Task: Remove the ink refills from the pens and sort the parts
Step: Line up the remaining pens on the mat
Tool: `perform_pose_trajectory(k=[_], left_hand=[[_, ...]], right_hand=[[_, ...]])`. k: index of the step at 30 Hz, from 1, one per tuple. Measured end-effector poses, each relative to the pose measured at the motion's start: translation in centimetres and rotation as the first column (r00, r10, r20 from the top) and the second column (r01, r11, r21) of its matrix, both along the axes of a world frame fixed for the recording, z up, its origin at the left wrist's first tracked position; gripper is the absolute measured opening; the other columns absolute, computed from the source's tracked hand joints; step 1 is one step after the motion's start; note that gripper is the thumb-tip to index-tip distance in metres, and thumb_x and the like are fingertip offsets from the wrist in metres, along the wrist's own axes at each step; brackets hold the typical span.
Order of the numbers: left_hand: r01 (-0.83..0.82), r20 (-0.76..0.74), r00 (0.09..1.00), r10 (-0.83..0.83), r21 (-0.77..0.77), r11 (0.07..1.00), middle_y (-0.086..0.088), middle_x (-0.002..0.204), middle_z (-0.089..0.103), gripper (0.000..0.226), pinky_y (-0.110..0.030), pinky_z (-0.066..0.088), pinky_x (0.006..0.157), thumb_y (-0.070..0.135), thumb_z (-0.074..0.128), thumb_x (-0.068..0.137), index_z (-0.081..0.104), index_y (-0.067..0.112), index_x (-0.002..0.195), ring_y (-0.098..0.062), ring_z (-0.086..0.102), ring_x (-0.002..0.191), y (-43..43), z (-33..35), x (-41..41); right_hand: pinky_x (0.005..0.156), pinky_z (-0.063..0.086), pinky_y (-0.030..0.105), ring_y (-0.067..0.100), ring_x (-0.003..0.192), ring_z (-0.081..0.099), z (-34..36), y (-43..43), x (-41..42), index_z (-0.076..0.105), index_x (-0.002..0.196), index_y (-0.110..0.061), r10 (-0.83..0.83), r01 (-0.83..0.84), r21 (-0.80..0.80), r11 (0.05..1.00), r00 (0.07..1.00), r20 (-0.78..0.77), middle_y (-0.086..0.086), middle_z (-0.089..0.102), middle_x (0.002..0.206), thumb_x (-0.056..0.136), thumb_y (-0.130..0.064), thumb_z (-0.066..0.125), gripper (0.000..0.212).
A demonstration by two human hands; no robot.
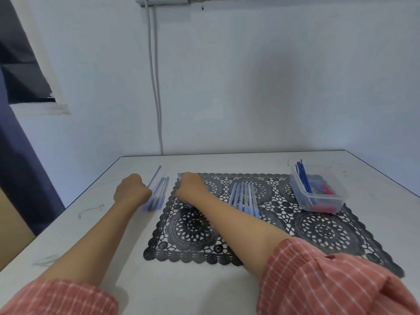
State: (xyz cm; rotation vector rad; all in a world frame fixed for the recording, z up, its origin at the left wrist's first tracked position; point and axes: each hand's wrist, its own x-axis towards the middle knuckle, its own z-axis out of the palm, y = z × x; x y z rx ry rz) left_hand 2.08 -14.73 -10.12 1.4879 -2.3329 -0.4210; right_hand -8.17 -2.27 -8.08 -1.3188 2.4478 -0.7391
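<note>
One white table (204,280) carries one black lace mat (318,228). At the mat's far right corner stands one clear tub (322,201), which holds about six thin blue refills (303,178) and a heap of red and blue small parts (325,189) too jumbled to count. About seven blue pens (244,196) lie in one row near the middle of the mat's far edge, and a blurred bunch (160,194) of roughly five more lies on the bare table just off the mat's left edge.
</note>
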Motion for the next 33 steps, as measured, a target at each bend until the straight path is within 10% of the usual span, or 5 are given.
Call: perform_pose_trajectory(k=[6, 13, 18, 33], left_hand=[[0.119, -0.144, 0.983, -0.118, 0.002, 0.993, -0.006, 0.061, 0.056, 0.011, -0.026, 0.037, 0.054, 0.009, 0.061, 0.078, 0.061, 0.013, 0.067, -0.024, 0.046, 0.054, 3.1, 2.3, -2.1], [0.332, -0.240, 0.931, -0.274, 0.250, 0.910, -0.020, 0.077, 0.065, 0.006, -0.045, 0.058, 0.074, 0.004, 0.067, 0.079, 0.068, -0.001, 0.076, -0.031, 0.061, 0.065, 8.0, 2.7, -6.1], [0.404, -0.192, 0.914, -0.358, 0.325, 0.855, -0.018, 0.073, 0.057, 0.005, -0.041, 0.058, 0.068, 0.000, 0.066, 0.082, 0.062, -0.001, 0.078, -0.027, 0.056, 0.059, 10.8, 2.2, -8.1], [0.384, -0.099, 0.921, -0.377, 0.401, 0.832, -0.013, 0.078, 0.059, 0.017, -0.041, 0.059, 0.073, 0.003, 0.065, 0.085, 0.061, -0.005, 0.100, -0.023, 0.060, 0.063, 13.3, 0.7, -9.3]], right_hand=[[0.082, 0.054, 0.036, 0.026, 0.086, 0.065, 2.9, 3.7, -2.7, 0.048, 0.128, -0.002, -0.086, 0.120, -0.154, 0.981, 0.973, 0.213, 0.017, 0.062, 0.110, 0.083, -0.009, 0.062, 0.048], [0.083, 0.053, 0.040, 0.027, 0.095, 0.061, 3.7, 9.8, -6.6, 0.044, 0.132, -0.011, -0.179, 0.229, -0.190, 0.955, 0.952, 0.249, 0.012, 0.054, 0.121, 0.083, -0.012, 0.064, 0.053], [0.049, 0.047, 0.027, 0.018, 0.061, 0.054, 2.5, 13.5, -8.5, 0.038, 0.136, -0.011, -0.270, 0.297, -0.086, 0.951, 0.933, 0.236, 0.014, 0.057, 0.107, 0.085, -0.009, 0.059, 0.055], [0.081, 0.054, 0.046, 0.025, 0.072, 0.062, -0.5, 16.0, -9.0, 0.048, 0.125, 0.005, -0.313, 0.310, 0.051, 0.949, 0.925, 0.215, 0.022, 0.062, 0.113, 0.079, -0.005, 0.059, 0.048]])
